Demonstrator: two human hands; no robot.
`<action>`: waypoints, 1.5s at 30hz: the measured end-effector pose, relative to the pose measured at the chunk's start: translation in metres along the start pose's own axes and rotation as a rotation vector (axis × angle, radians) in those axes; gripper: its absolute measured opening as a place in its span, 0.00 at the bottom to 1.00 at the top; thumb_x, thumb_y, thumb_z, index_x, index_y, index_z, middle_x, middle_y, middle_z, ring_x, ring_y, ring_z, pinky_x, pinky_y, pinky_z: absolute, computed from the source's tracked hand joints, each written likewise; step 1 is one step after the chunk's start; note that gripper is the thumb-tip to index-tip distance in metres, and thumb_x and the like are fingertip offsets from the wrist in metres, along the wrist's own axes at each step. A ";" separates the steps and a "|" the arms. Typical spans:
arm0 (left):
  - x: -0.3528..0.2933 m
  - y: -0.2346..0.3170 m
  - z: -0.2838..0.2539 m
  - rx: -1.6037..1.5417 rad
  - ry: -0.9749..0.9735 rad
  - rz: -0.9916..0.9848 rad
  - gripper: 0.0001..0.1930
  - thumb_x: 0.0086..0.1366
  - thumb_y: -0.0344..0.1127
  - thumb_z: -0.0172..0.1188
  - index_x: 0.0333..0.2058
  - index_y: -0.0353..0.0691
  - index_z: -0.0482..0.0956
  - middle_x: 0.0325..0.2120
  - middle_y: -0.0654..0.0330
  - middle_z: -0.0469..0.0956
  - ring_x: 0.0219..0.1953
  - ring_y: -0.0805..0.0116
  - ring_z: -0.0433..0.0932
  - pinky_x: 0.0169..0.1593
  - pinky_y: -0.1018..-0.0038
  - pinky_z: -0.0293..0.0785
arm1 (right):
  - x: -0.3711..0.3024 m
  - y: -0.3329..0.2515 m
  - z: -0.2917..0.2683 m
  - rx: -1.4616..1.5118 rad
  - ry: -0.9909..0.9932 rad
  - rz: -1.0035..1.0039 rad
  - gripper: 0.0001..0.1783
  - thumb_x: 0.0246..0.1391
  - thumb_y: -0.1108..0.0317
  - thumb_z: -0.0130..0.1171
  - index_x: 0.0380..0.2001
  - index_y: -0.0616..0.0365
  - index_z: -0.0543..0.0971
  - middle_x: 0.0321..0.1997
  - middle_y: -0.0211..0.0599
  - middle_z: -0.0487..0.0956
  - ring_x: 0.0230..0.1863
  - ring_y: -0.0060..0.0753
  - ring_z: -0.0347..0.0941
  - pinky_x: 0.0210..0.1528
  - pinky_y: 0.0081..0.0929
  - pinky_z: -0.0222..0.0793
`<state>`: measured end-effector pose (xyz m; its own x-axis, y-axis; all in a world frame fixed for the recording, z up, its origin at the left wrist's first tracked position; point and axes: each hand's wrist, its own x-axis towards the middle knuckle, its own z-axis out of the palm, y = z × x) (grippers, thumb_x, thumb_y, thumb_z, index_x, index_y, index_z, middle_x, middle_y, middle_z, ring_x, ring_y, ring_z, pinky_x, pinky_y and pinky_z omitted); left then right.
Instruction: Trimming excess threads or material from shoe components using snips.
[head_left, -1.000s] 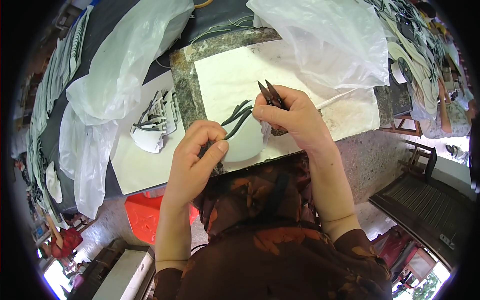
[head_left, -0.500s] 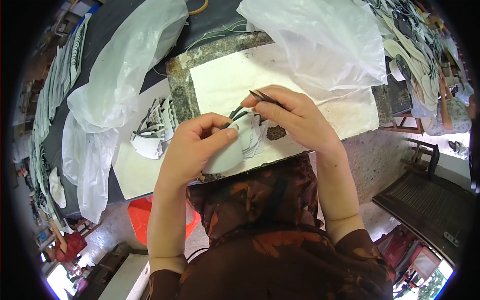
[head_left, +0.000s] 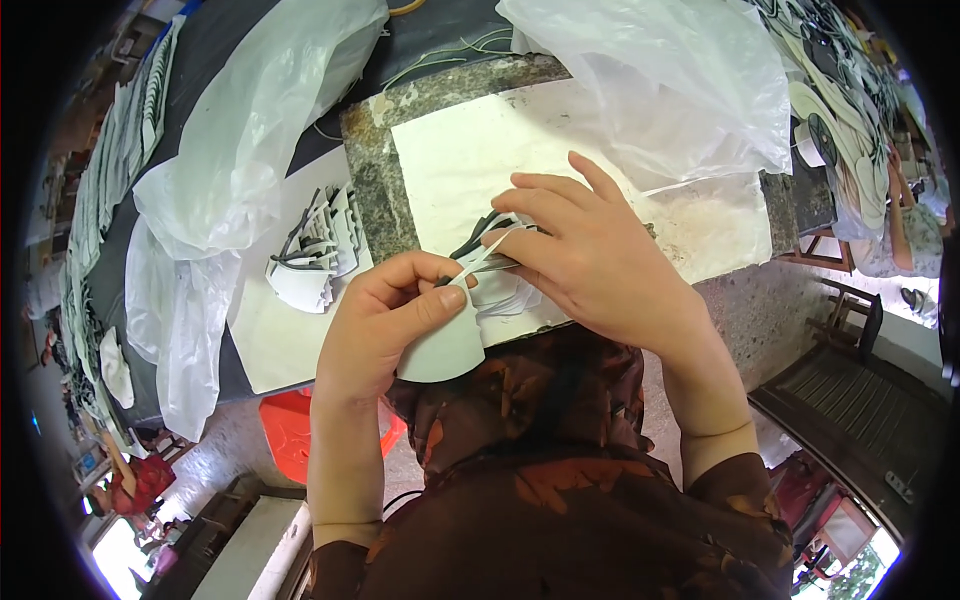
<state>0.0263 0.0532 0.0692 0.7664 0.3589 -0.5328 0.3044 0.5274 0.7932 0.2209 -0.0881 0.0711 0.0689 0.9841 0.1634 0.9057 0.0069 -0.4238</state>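
Between the thumb and fingers of my left hand (head_left: 375,315) is a pale curved fabric piece (head_left: 440,345) with dark edging at its top. A narrow white strip (head_left: 482,256) runs from there up to my right hand (head_left: 600,250), whose thumb side and forefinger pinch it while the other fingers spread. Greyish metal shows under the right fingers, most of it hidden; I cannot tell whether it is the pointed dark tool seen earlier. Behind the hands, dark cords (head_left: 475,235) and a stack of similar white pieces (head_left: 508,293) lie on the sheet.
A second pile of white pieces with dark edging (head_left: 318,250) sits to the left. Plastic bags (head_left: 215,200) lie left and far right on the table. Shoe-shaped parts (head_left: 840,130) are heaped at the right edge. A red stool (head_left: 285,435) stands below the table.
The dark pointed tips no longer show at my right hand. Its fingers have spread, and it now pinches a white strip. The pale piece has come nearer to me.
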 end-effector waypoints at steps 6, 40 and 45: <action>-0.004 -0.003 0.009 -0.014 0.040 0.038 0.09 0.64 0.27 0.66 0.43 0.35 0.83 0.26 0.74 0.73 0.30 0.86 0.68 0.35 0.86 0.64 | 0.001 -0.003 -0.003 0.130 -0.090 0.058 0.09 0.61 0.62 0.59 0.43 0.51 0.81 0.36 0.31 0.80 0.44 0.38 0.77 0.66 0.50 0.61; -0.002 -0.020 0.028 -0.225 0.145 0.157 0.11 0.65 0.25 0.65 0.46 0.33 0.81 0.29 0.70 0.76 0.33 0.83 0.72 0.40 0.84 0.69 | 0.007 0.001 0.004 0.830 -0.141 0.215 0.18 0.69 0.58 0.53 0.39 0.64 0.78 0.33 0.43 0.78 0.35 0.39 0.73 0.41 0.32 0.69; -0.002 -0.012 0.032 -0.194 0.158 0.165 0.11 0.65 0.26 0.65 0.46 0.34 0.81 0.29 0.70 0.77 0.33 0.83 0.73 0.40 0.84 0.69 | 0.006 0.006 0.007 1.016 -0.158 0.250 0.17 0.67 0.58 0.55 0.40 0.63 0.81 0.32 0.33 0.79 0.35 0.25 0.71 0.38 0.25 0.67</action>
<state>0.0395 0.0217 0.0699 0.6946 0.5589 -0.4530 0.0580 0.5841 0.8096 0.2236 -0.0805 0.0639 0.0836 0.9894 -0.1188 0.0924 -0.1264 -0.9877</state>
